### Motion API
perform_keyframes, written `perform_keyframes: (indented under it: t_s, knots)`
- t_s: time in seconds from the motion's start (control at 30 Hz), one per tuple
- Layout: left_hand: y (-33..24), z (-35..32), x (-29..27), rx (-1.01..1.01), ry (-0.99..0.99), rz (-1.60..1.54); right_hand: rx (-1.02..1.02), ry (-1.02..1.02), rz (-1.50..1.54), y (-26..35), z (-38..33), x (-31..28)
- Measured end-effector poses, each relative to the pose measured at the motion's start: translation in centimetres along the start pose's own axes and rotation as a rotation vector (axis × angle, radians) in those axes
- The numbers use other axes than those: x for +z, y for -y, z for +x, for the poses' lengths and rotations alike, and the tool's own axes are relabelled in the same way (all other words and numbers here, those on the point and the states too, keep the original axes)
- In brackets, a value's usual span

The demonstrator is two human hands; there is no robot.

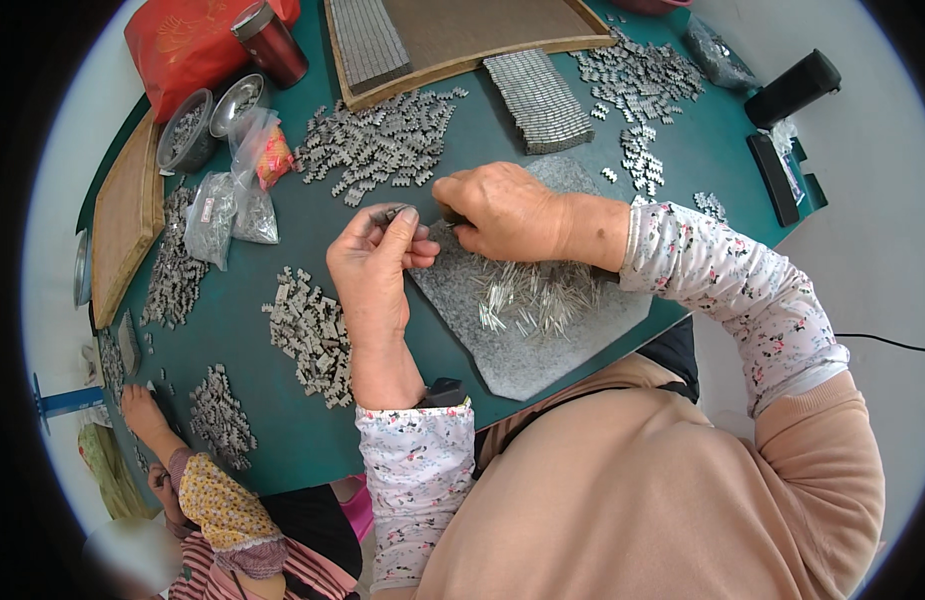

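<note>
While left grip [373, 258] pinches metal piece [392, 212] between fingertips [409, 216], right grip [509, 208] curled, contents unclear

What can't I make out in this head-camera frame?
- Head view: full shape of the small dark piece in the left hand; that hand covers it.
- Head view: what the right hand holds, if anything; its own back hides it.
- Head view: the wooden tray's far end; picture's upper edge cuts it.

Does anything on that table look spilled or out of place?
Nothing looks clearly spilled. The thin silvery pins lie strewn crosswise on the grey slab, untidy compared with the neatly rowed metal pieces. One small piece sits apart from the heaps.
</note>
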State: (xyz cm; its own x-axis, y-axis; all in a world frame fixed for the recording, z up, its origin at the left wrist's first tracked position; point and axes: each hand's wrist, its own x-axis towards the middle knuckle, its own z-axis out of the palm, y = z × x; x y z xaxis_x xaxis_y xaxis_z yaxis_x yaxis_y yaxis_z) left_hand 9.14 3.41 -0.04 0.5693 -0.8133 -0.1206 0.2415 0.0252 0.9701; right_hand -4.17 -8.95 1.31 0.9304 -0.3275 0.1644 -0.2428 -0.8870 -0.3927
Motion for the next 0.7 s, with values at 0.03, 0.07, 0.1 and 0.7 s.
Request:
perform_keyframes:
  t_s: [0.03,0.07,0.1,0.7]
  knots:
    - [0.0,0.0,0.0,-0.001,0.004,-0.003,0.007,-0.001,0.066,-0.1,-0.1,-0.2]
    - [0.0,0.0,0.0,-0.003,0.008,-0.007,0.015,-0.001,0.131,-0.3,-0.1,-0.3]
    - [0.0,0.0,0.0,-0.004,0.008,-0.008,0.015,0.000,0.130,-0.8,-0.2,-0.5]
    - [0.2,-0.1,0.5,-0.010,0.021,0.061,-0.156,-0.066,-0.112,-0.7,-1.2,0.0]
